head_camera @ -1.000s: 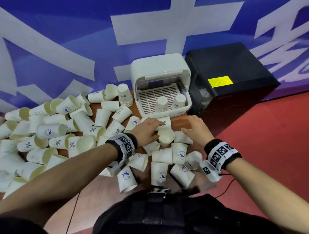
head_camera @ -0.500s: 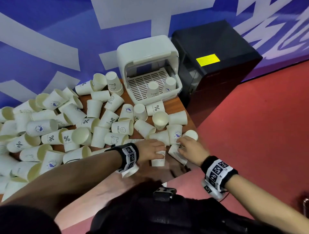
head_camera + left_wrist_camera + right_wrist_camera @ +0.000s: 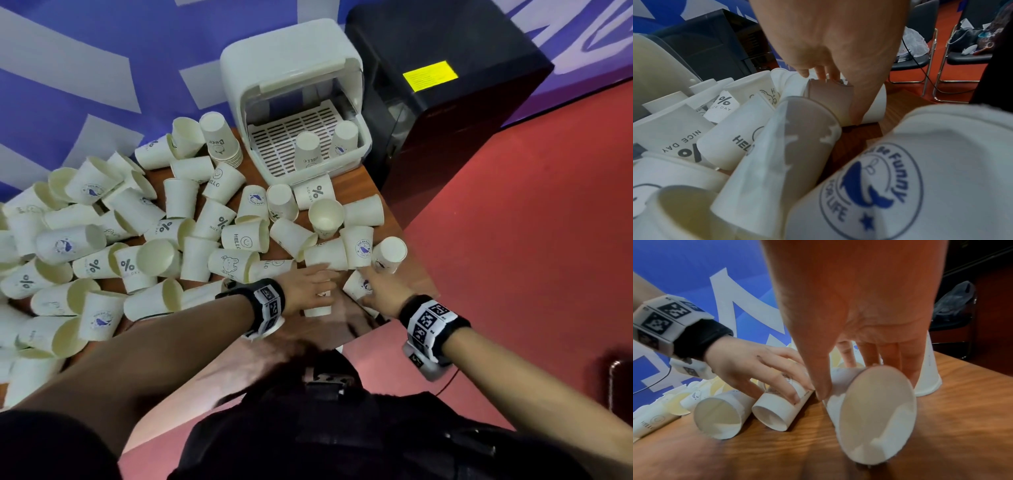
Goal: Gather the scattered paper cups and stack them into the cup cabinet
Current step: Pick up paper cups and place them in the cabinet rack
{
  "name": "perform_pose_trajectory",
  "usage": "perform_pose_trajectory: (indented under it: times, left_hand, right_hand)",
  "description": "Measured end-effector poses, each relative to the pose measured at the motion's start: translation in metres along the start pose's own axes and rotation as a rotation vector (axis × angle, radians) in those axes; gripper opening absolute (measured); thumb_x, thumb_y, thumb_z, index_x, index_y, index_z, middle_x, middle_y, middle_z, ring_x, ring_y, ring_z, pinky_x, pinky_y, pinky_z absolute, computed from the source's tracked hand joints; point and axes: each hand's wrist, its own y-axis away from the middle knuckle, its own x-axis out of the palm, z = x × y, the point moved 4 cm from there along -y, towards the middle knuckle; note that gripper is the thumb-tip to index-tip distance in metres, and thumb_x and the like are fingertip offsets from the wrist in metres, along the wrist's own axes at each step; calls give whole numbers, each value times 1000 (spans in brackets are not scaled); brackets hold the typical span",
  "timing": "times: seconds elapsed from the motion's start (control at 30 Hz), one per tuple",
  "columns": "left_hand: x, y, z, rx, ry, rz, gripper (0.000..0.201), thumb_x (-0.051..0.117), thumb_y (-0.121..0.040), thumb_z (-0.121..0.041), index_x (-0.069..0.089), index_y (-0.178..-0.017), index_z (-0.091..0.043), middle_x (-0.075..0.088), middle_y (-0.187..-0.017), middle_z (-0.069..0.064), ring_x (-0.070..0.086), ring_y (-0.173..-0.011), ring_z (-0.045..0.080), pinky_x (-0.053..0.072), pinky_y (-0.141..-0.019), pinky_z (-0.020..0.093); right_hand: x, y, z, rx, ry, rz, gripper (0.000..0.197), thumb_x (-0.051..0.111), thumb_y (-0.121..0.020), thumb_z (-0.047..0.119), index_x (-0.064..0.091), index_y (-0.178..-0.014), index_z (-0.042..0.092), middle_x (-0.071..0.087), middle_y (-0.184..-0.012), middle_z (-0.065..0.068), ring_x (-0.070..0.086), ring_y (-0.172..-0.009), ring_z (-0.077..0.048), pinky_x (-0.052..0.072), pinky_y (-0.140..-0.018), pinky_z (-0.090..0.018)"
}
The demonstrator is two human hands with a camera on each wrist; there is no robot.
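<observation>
My left hand (image 3: 310, 287) curls over a smooth tapered paper cup (image 3: 780, 408) lying near the wooden desk's (image 3: 941, 426) front edge; my right hand (image 3: 380, 286) pinches another cup (image 3: 869, 415) at the front right corner. The ribbed plastic cabinet (image 3: 291, 65) stands at the back edge.

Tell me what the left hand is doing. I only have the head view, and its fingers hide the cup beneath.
Observer: In the right wrist view, the left hand has its fingers curled over a side-lying cup, whose mouth faces the person.
Operator: And the right hand?
Observer: The right hand has thumb and fingers on either side of a second cup, which also lies on its side with its mouth toward the person.
Operator: Anything beyond the table's end?
Observer: The left wrist view shows black chairs with metal legs on the red floor.
</observation>
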Motion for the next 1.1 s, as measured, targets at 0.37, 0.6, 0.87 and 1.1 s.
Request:
perform_pose_trajectory:
  times: [0.37,0.6,0.87,1.1]
  left_hand:
    - [-15,9,-8,67,142,-69,55,73,-64,-22,61,-117,-14,60,-100,7,60,-95,26,44,-91,38]
    - [-41,24,10,-111,512,-123,64,66,-83,-32,44,-138,-9,53,-123,15,56,-103,33,47,-82,38]
    - [-79,35,58,-223,563,-355,69,56,-89,-37,15,-144,-30,44,-130,10,57,-98,30,50,-83,38]
    - [-106,47,121,-632,663,-451,68,61,-89,-37,26,-146,-29,30,-134,1,55,-95,23,47,-76,31]
  right_hand:
    - [15,6,4,-60,-147,-31,75,71,-70,24,36,-136,14,51,-132,-13,50,-121,-32,44,-98,-46]
    - [-8,28,4,-89,-254,-4,79,75,-73,11,37,-142,18,48,-123,2,48,-110,-14,38,-85,-21]
    - [-75,42,7,-59,-377,-189,55,73,-77,18,35,-118,23,53,-89,-2,51,-69,-14,42,-57,-26]
    - [-155,16,19,-216,-495,-419,90,78,-73,12,25,-145,24,49,-124,-3,52,-106,-16,44,-90,-27]
